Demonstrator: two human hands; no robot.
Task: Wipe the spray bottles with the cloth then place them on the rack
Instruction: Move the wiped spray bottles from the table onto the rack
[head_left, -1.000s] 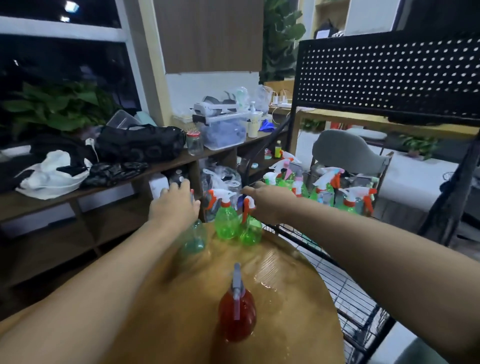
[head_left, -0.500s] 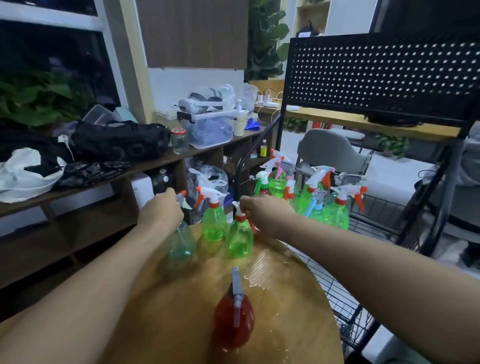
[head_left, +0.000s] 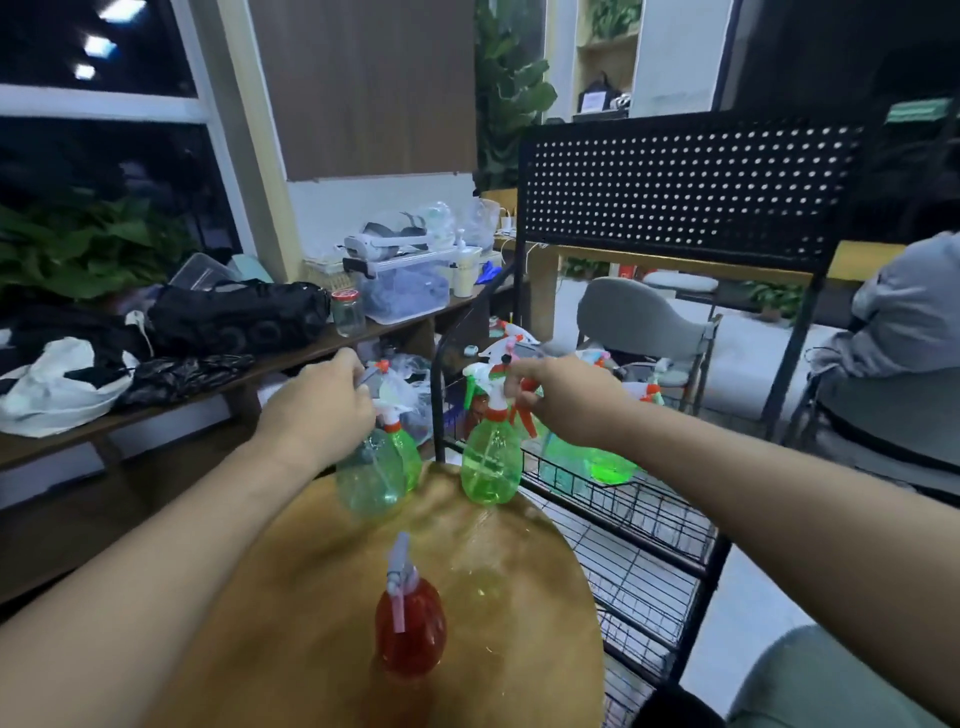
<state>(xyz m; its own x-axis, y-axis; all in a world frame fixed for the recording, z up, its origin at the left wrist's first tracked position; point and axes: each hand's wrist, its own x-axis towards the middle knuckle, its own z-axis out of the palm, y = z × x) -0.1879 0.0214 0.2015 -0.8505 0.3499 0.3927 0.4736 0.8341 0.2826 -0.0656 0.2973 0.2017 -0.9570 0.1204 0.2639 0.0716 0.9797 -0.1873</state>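
My left hand (head_left: 322, 410) grips the spray head of a pale green bottle (head_left: 371, 480) at the far edge of the round wooden table (head_left: 519, 597). A second green bottle (head_left: 410, 457) stands just behind it. My right hand (head_left: 566, 400) holds a brighter green bottle (head_left: 491, 462) by its white and orange trigger head, at the table's far right edge beside the black wire rack (head_left: 644, 525). Whether either held bottle is off the table I cannot tell. A red bottle (head_left: 410, 629) stands alone near me on the table. More green bottles (head_left: 613, 465) sit on the rack shelf.
The rack has a black pegboard back (head_left: 685, 187) and lower wire shelves. A long wooden shelf (head_left: 171, 395) at the left holds bags, a jar and a plastic box. A grey chair (head_left: 639, 322) stands behind the rack. A seated person (head_left: 904, 322) is at the far right.
My right hand has closed on the bright green bottle's head and shifted it right toward the rack. My left hand keeps hold of the pale bottle. The view has turned slightly right.
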